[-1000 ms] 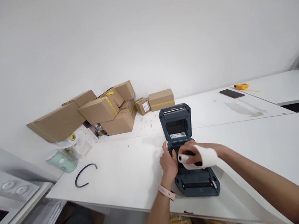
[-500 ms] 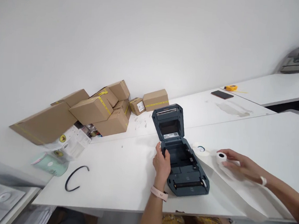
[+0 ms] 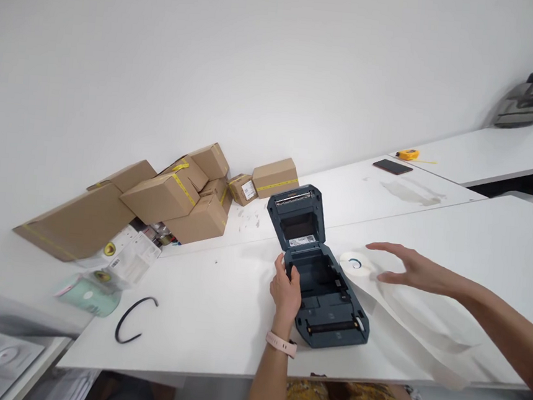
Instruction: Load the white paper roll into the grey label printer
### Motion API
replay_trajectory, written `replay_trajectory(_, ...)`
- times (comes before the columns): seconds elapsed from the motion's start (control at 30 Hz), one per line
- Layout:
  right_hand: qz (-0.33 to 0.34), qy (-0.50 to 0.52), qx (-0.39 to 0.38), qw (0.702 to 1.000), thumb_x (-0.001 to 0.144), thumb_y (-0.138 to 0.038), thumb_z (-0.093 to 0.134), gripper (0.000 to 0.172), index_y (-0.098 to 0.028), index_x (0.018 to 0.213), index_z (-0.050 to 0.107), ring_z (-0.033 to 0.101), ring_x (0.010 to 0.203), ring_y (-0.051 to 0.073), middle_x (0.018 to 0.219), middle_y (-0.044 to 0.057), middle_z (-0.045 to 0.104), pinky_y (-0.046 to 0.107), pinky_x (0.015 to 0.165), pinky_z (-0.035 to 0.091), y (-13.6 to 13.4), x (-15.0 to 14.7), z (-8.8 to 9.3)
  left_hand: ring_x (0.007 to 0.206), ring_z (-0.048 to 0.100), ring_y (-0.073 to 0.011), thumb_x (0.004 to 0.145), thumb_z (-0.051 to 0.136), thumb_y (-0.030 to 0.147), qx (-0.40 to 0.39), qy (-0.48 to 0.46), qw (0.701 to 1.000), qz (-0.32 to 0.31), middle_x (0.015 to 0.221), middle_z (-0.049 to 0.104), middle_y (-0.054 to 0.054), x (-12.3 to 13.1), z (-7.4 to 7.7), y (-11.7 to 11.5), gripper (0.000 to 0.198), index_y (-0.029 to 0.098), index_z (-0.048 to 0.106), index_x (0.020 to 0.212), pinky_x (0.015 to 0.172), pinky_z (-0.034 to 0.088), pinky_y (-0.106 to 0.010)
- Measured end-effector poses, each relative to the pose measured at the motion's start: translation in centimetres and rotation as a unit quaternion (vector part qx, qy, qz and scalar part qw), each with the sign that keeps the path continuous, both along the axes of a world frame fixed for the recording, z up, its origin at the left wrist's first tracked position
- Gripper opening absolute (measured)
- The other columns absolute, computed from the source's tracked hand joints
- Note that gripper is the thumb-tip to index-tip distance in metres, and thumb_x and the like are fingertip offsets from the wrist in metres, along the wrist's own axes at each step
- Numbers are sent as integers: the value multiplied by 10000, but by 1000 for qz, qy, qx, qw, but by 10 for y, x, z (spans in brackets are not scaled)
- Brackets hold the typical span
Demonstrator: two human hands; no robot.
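A dark blue label printer (image 3: 322,286) lies on the white table (image 3: 220,308) with its lid swung up and its paper bay bare. My left hand (image 3: 285,289) grips the printer's left edge; a pink watch sits on that wrist. My right hand (image 3: 407,268) hovers with fingers spread, holding nothing, just right of a white label roll (image 3: 355,264) lying flat beside the printer. A long strip of white paper (image 3: 423,326) trails across the table under my right arm.
Cardboard boxes (image 3: 164,197) are heaped against the wall at the back left, with packets and a mint-green roll (image 3: 90,293) before them. A black curved band (image 3: 132,319) lies near the front edge. A phone (image 3: 392,167), a yellow tape measure (image 3: 408,154) and a grey machine (image 3: 527,98) sit far right.
My right hand lifted the small roll out of the printer, carried it right, let it go, and now hovers open by the flat roll. My left hand stayed on the printer.
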State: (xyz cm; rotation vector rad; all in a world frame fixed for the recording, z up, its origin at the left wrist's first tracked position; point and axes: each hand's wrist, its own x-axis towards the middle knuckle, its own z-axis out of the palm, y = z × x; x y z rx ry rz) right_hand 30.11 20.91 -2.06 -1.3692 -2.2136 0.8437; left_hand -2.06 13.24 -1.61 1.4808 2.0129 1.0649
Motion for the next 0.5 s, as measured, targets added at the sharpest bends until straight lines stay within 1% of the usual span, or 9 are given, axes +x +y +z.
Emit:
replay_trajectory(0.03,27,-33,5,999,746,-619,680,783,-304,1440,501,410,1427,414,1537,116,494,530,1140,373,7,-9,5,1197,658,-300,984,406,339,0,-1,1000,2,1346,671,-152,0,0,0,476,202,418,1439,964,468,-408)
replay_trajectory(0.1,69,-87,-10,994,672,-597,724,834,-289,1420,519,397,1425,436,1509,116,524,571,1167,306,19,-26,9,1205,655,-293,980,415,333,1,-2,1000,5,1350,671,-145,0,-1,1,473,211,419,1437,968,470,-402)
replay_trajectory(0.13,80,-105,-24,991,645,-584,738,844,-290,1408,529,396,1420,446,1493,114,540,580,1163,302,24,-33,9,1203,657,-290,977,421,330,2,-2,1000,6,1349,673,-140,-1,-2,1,471,215,422,1434,968,471,-400)
replay_trajectory(0.23,98,-115,-49,987,607,-582,754,851,-291,1380,550,459,1359,452,1386,122,615,573,1104,375,32,-44,3,1171,673,-289,970,432,317,5,-2,1000,8,1330,688,-123,-1,-4,2,465,225,429,1426,962,476,-403)
replay_trajectory(0.3,107,-95,-44,989,609,-603,751,817,-289,1342,572,512,1300,438,1300,119,654,556,1067,414,32,-44,-1,1152,682,-288,968,432,311,6,-2,1000,9,1315,698,-113,-2,-5,3,462,231,432,1423,951,483,-403)
replay_trajectory(0.37,116,-57,-43,991,613,-595,761,760,-285,1287,597,558,1242,413,1246,101,672,519,1048,439,27,-40,0,1149,683,-282,971,432,318,7,-2,1000,8,1321,694,-113,-2,-6,3,462,236,434,1426,936,492,-393)
replay_trajectory(0.43,113,-2,-77,991,652,-577,758,717,-280,1282,588,604,1178,381,1254,93,670,456,989,492,20,-34,7,1158,680,-277,976,432,328,7,-3,1000,8,1337,683,-121,-3,-5,2,462,236,440,1428,935,495,-386)
replay_trajectory(0.5,87,70,-118,987,710,-585,729,730,-271,1341,538,636,1123,358,1283,107,657,402,881,541,12,-29,19,1166,676,-273,977,435,326,11,1,1000,5,1344,679,-112,-3,-4,1,455,249,464,1425,955,491,-389)
